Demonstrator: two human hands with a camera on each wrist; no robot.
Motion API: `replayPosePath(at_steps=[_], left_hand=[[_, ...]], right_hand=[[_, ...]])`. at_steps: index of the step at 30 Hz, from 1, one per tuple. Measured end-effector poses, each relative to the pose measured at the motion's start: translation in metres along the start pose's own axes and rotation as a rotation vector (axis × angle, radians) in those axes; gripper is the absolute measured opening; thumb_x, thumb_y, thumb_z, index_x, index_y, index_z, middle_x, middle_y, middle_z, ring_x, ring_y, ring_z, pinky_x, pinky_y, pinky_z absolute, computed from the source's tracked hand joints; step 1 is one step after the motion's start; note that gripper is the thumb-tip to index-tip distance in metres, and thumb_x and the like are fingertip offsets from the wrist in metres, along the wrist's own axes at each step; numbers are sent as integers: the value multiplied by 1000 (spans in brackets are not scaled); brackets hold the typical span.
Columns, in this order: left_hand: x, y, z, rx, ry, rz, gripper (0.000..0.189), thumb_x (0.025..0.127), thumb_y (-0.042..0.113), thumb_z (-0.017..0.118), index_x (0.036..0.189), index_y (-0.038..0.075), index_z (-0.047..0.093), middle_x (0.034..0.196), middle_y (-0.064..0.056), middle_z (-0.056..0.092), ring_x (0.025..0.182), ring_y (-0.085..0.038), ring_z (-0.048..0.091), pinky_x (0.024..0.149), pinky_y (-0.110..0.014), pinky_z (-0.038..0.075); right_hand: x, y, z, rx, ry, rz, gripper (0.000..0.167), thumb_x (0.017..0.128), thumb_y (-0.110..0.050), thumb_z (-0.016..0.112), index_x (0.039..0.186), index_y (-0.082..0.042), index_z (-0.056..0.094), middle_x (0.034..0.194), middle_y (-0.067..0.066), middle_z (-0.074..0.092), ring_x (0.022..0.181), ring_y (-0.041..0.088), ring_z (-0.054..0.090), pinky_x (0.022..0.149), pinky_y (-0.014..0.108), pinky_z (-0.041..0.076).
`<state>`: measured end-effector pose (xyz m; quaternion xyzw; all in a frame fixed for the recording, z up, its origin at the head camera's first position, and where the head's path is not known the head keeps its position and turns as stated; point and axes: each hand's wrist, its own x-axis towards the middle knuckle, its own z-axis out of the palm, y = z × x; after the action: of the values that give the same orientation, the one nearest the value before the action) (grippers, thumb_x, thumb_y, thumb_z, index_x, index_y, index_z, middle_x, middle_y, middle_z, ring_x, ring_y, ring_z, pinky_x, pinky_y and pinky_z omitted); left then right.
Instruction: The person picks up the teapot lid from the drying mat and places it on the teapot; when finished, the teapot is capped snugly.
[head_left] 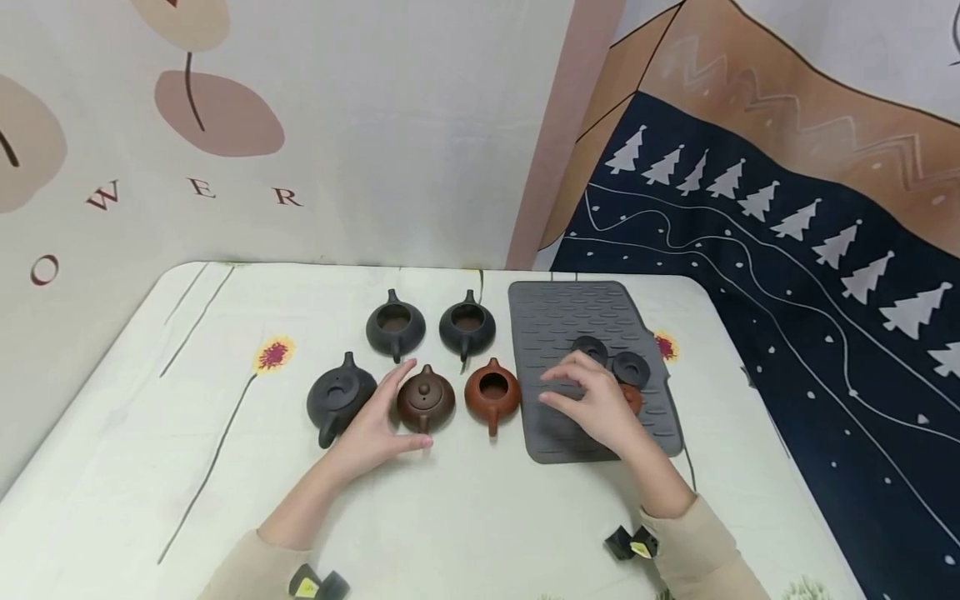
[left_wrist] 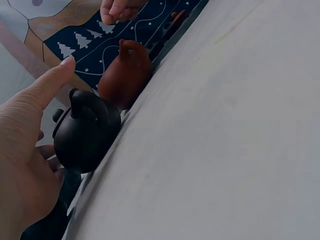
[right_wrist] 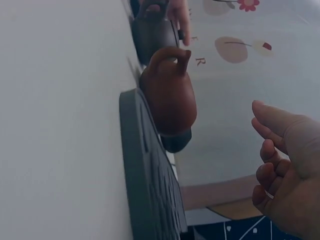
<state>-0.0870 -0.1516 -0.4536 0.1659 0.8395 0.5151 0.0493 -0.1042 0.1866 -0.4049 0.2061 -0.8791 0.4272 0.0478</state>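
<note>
Sleeves (head_left: 705,554): beige cuffs closest to us, both arms reaching over the white tabletop (head_left: 510,517).
Left hand (head_left: 367,433): spread, thumb and fingers either side of the brown teapot (head_left: 427,408); no clench here, and whether skin meets clay I can't tell.
Brown teapot: upright in the front row, between a dark teapot (head_left: 337,400) and the red teapot (head_left: 492,404), lid (head_left: 426,397) on!
Right hand (head_left: 600,404): above the grey mat (head_left: 555,325), thumb and fingertips parted, nothing between them.
Grey mat: two black lids (head_left: 630,369) and a red lid (head_left: 632,398), partly hidden.
Bare mouths: the red teapot and two black teapots (head_left: 395,340) behind.
Step in hand: lid work, I'd judge, with the brown teapot being framed.
Next move: calls for a steadying left hand and a right-hand pinch on that lid's knob.
</note>
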Motion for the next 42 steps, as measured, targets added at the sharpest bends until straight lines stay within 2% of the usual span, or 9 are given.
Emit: replayPosePath(at_steps=[5, 9, 12, 17, 21, 28, 34, 42], left_hand=[[-1, 7, 1, -26, 26, 14, 106, 69, 23, 88, 151, 39, 21, 155, 7, 23, 142, -23, 18, 108, -55, 21], [-1, 13, 4, -41, 36, 32, 105, 69, 20, 88, 150, 39, 24, 154, 8, 24, 142, -20, 19, 109, -52, 22], [-1, 16, 5, -49, 38, 48, 104, 69, 19, 88, 150, 38, 25, 154, 9, 25, 142, -18, 17, 110, -50, 20], [1, 24, 8, -44, 38, 81, 104, 69, 18, 88, 151, 32, 25, 154, 6, 25, 143, -22, 14, 110, -53, 18], [3, 32, 11, -51, 37, 101, 104, 69, 17, 88, 152, 28, 26, 155, 3, 26, 144, -29, 11, 110, -57, 16], [6, 46, 20, -86, 36, 120, 105, 68, 13, 88, 152, 28, 26, 155, 3, 25, 142, -20, 18, 110, -53, 20], [9, 52, 32, -111, 4, 125, 106, 68, 12, 88, 153, 22, 25, 156, 2, 23, 143, -20, 16, 109, -54, 20], [13, 59, 49, -132, -35, 121, 107, 68, 13, 88, 152, 32, 25, 156, 6, 22, 142, -14, 18, 110, -49, 24]], right_hand=[[-13, 11, -10, -41, 40, -1, 23, 79, -16, 80, 100, -9, 72, 98, -4, 58, 89, 25, 56, 73, 42, 46], [-21, 22, -17, -72, 76, -2, 22, 78, -13, 80, 98, -9, 72, 96, -3, 59, 77, 23, 51, 64, 29, 42], [-27, 29, -23, -73, 101, 0, 21, 78, -8, 80, 97, -7, 72, 93, 1, 58, 70, 21, 45, 59, 24, 37], [-35, 40, -34, -84, 121, 24, 21, 79, -3, 78, 98, -5, 71, 90, 7, 56, 70, 13, 45, 57, 23, 38], [-40, 47, -42, -113, 136, 52, 20, 80, -2, 77, 99, -5, 71, 91, 1, 56, 74, 11, 46, 61, 21, 38], [-47, 60, -51, -147, 142, 107, 19, 82, -6, 75, 100, -7, 71, 95, -1, 58, 84, 12, 50, 72, 18, 41], [-50, 72, -55, -174, 137, 148, 21, 84, -10, 75, 103, -8, 69, 98, 2, 59, 89, 15, 51, 74, 20, 41], [-53, 85, -57, -171, 148, 135, 20, 82, -5, 75, 102, -7, 70, 97, 2, 59, 85, 11, 49, 71, 19, 39]])
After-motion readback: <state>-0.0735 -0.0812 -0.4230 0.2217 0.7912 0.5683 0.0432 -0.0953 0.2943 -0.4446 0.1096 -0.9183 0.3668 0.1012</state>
